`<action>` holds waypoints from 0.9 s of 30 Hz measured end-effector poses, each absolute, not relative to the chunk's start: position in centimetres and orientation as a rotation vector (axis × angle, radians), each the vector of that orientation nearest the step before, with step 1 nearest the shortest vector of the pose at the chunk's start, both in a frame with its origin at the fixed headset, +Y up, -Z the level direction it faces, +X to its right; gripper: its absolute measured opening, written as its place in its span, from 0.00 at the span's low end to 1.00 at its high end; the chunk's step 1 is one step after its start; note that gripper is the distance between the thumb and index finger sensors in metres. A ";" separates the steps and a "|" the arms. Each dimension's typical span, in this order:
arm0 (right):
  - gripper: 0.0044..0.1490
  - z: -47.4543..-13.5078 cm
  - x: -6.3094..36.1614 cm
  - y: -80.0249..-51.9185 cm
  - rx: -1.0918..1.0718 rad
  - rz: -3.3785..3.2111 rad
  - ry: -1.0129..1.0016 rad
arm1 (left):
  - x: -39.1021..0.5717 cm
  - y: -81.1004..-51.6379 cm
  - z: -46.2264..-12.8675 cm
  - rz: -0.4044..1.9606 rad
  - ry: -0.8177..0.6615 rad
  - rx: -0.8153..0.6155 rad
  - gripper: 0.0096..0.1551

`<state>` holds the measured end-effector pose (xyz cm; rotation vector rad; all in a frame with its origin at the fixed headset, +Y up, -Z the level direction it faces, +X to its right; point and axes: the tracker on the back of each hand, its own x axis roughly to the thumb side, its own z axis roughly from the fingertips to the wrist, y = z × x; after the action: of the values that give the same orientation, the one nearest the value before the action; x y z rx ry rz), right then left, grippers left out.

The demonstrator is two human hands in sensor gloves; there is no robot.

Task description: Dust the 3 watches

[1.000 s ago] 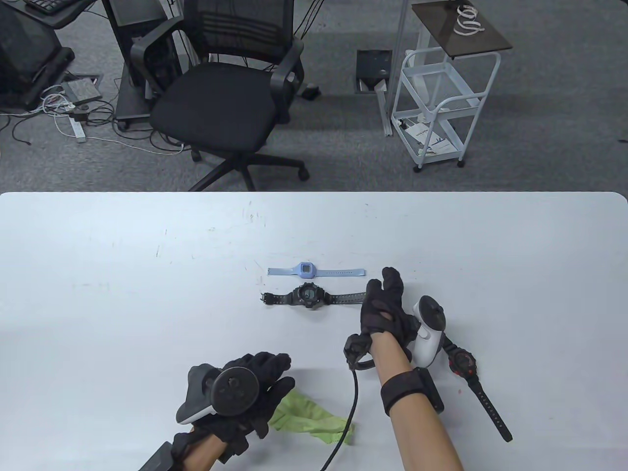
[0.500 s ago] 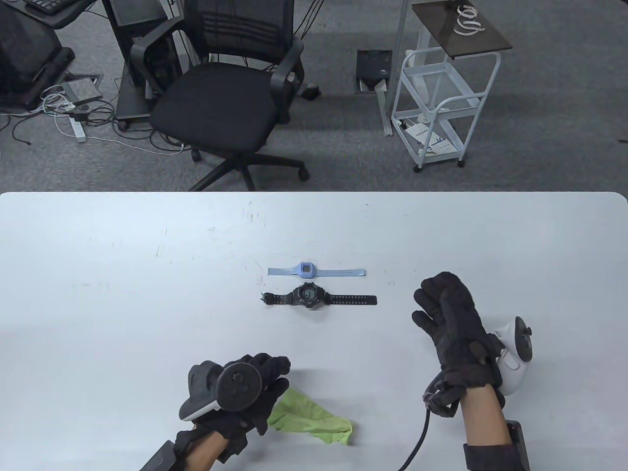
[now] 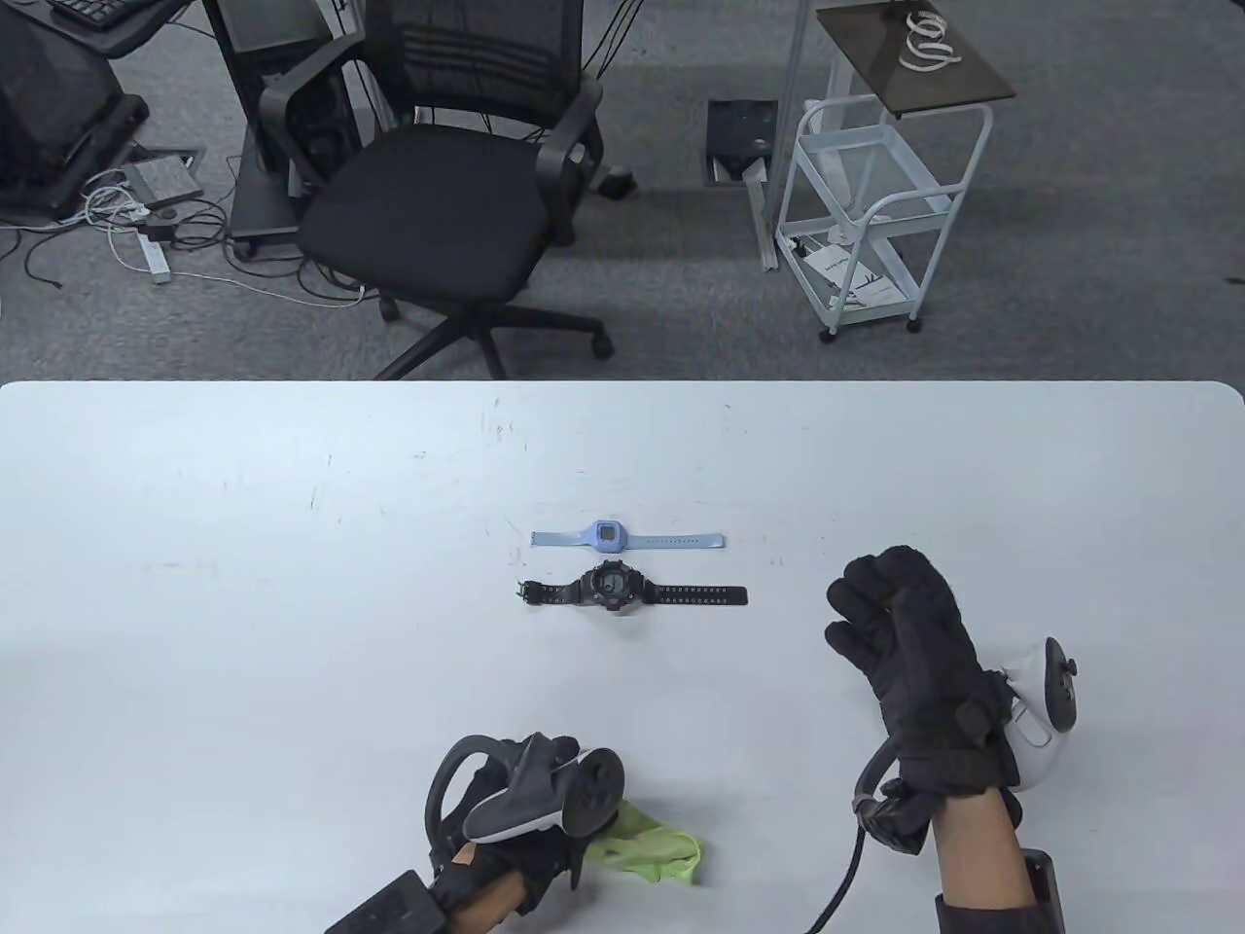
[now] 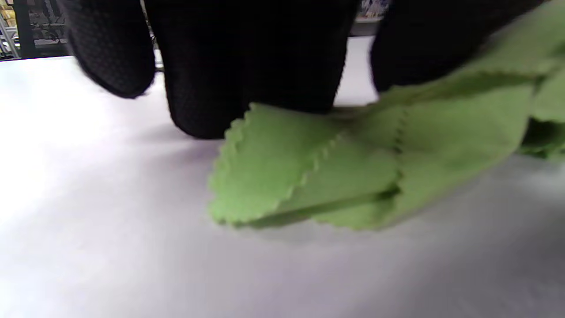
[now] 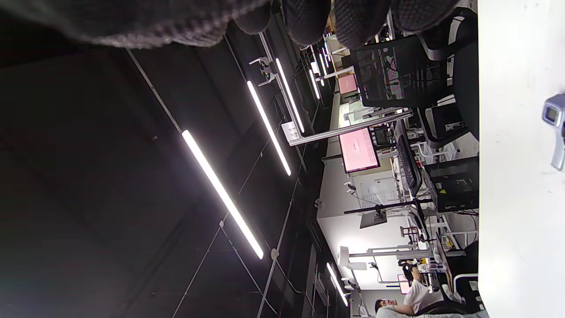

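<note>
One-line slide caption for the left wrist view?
Gloved left hand fingers press down on a scalloped green cloth lying on the white table.

Green cloth [image 3: 650, 848] (blue, black watches)

This is an open-plan office or lab workspace. At the top of the table view a black mesh office chair [image 3: 443, 185] stands on grey carpet [image 3: 1089, 243] behind the white desk [image 3: 243, 584], with a white wire trolley [image 3: 875, 209] upper right and tangled cables and a power strip [image 3: 146, 238] upper left. The right wrist view shows long ceiling strip lights [image 5: 223, 194], a pink-lit monitor [image 5: 358, 150] and further workstations.
</note>
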<state>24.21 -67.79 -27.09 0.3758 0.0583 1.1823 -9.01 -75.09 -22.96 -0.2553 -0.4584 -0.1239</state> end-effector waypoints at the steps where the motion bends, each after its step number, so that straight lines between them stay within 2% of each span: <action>1: 0.40 -27.1 24.2 -67.8 0.379 1.183 0.058 | -8.6 -75.2 -22.6 -0.147 -0.463 -0.229 0.42; 3: 0.40 -27.0 24.2 -67.8 0.385 1.186 0.060 | -8.1 -75.2 -22.3 -0.200 -0.479 -0.207 0.39; 6: 0.40 -26.9 24.2 -67.8 0.394 1.187 0.063 | -7.9 -75.4 -22.1 -0.129 -0.487 -0.203 0.25; 8: 0.40 -26.8 24.3 -67.8 0.396 1.189 0.065 | -8.0 -75.5 -22.2 -0.134 -0.495 -0.175 0.23; 12: 0.40 -26.5 25.0 -67.7 0.400 1.161 0.041 | -9.8 -75.0 -22.7 -0.028 -0.489 -0.104 0.21; 16: 0.40 -26.4 25.9 -67.5 0.393 1.153 0.011 | -13.1 -71.7 -22.9 0.263 -0.468 0.124 0.21; 19: 0.40 -26.4 26.7 -67.7 0.375 1.145 -0.007 | -16.9 -68.4 -22.7 0.568 -0.490 0.330 0.21; 22: 0.40 -26.5 27.0 -67.8 0.357 1.150 -0.012 | -19.6 -66.8 -22.6 0.801 -0.518 0.434 0.21; 27: 0.39 -26.5 27.8 -67.9 0.293 1.283 -0.009 | -21.6 -65.7 -22.2 0.850 -0.522 0.506 0.21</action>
<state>27.85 -67.94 -26.54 0.2932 -0.0088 1.2826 -21.56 -65.74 -22.21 0.5060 -0.5219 0.8505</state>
